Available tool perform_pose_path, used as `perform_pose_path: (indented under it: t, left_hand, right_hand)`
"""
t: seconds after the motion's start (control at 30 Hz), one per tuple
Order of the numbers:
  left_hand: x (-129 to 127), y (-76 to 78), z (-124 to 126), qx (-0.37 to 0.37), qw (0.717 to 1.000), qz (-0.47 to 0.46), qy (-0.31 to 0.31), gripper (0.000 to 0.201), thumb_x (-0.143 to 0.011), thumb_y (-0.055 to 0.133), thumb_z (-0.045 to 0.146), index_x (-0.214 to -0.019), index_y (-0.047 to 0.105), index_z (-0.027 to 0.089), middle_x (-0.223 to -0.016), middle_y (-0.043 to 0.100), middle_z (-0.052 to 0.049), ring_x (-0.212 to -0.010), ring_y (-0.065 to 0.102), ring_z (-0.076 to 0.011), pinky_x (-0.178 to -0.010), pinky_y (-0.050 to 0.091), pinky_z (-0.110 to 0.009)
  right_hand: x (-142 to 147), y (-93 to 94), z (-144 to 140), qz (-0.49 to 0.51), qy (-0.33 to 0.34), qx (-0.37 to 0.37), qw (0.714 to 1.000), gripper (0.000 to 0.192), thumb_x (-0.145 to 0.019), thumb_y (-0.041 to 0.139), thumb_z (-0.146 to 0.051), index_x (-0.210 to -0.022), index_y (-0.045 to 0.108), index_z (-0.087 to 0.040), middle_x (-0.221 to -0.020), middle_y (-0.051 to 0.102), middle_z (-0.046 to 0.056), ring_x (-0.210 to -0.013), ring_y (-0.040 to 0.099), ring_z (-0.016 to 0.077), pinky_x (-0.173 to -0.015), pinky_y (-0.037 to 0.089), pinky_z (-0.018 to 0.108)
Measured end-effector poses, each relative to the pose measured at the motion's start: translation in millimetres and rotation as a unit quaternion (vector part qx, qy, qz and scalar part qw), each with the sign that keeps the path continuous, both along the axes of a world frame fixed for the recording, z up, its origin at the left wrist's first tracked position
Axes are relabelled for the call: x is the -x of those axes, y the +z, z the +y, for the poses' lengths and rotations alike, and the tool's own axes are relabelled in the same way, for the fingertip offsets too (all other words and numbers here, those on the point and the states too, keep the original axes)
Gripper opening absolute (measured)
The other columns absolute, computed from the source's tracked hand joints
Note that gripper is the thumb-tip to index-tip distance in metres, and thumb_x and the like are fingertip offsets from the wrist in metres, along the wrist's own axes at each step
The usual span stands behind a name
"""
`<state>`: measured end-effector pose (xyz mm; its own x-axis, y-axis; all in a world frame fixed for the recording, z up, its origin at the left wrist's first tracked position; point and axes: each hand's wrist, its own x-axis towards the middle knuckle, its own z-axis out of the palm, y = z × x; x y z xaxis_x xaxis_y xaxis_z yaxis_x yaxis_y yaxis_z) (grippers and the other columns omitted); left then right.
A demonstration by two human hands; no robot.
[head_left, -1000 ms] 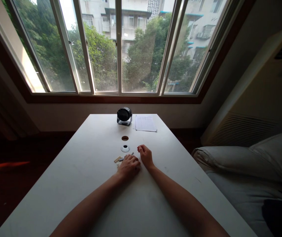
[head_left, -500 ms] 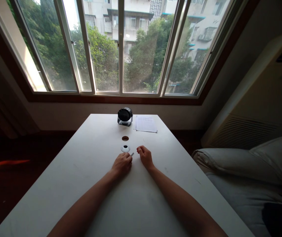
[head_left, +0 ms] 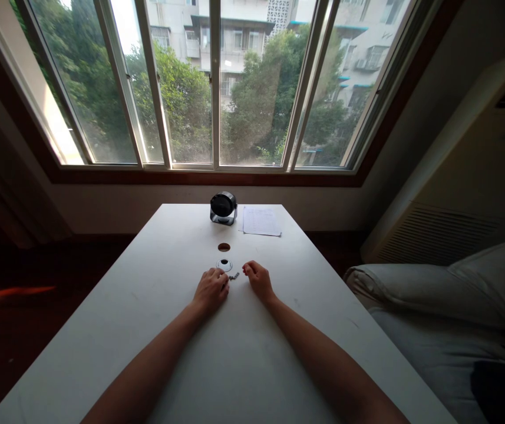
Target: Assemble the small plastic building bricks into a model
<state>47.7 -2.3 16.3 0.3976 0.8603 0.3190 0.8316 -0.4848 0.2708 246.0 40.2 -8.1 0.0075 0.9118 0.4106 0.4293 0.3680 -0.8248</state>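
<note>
My left hand (head_left: 211, 288) rests palm down on the white table (head_left: 146, 330), its fingers lying on the surface and apart. By its fingertips is a short row of small grey pieces (head_left: 234, 275), too small to name. My right hand (head_left: 258, 280) stands on its side just right of these pieces, with fingers curled together. A bit of red shows at its fingertips; whether it is a held thing I cannot make out. Beyond my left hand sits a round white ring-shaped cover (head_left: 219, 265) with a dark hole in its middle.
Behind the cover is a round hole (head_left: 224, 247) in the tabletop. A small black fan-like device (head_left: 223, 206) on a stand and a written sheet of paper (head_left: 261, 221) are at the far end, below the window. A grey sofa (head_left: 420, 294) stands at the right.
My left hand has moved a little left, off the small grey pieces, and more of them now shows. The right hand has shifted very slightly left.
</note>
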Motion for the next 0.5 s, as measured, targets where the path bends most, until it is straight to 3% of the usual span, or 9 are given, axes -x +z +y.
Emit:
perform_pose_path:
  t: [0.3, 0.5]
  left_hand:
    - [18, -6.3, 11, 0.005, 0.999, -0.002, 0.043, 0.012, -0.087, 0.050, 0.021, -0.091, 0.061, 0.023, -0.102, 0.058, -0.006, -0.101, 0.050, -0.0225, -0.089, 0.041, -0.038]
    - [25, -5.4, 16, -0.017, 0.997, -0.016, 0.078, 0.021, -0.093, 0.045, 0.031, -0.092, 0.064, 0.022, -0.099, 0.058, -0.008, -0.098, 0.051, -0.0228, -0.089, 0.042, -0.039]
  right_hand:
    - [1, 0.6, -1, -0.006, 0.012, 0.005, 1.000, 0.029, -0.090, 0.044, -0.036, -0.080, 0.066, -0.019, -0.073, 0.066, 0.003, -0.067, 0.058, 0.0169, -0.066, 0.045, 0.027]
    - [2, -1.6, -1, -0.005, 0.020, 0.004, 1.000, 0.028, -0.090, 0.044, -0.035, -0.082, 0.065, -0.019, -0.073, 0.066, 0.003, -0.068, 0.059, 0.0167, -0.066, 0.044, 0.026]
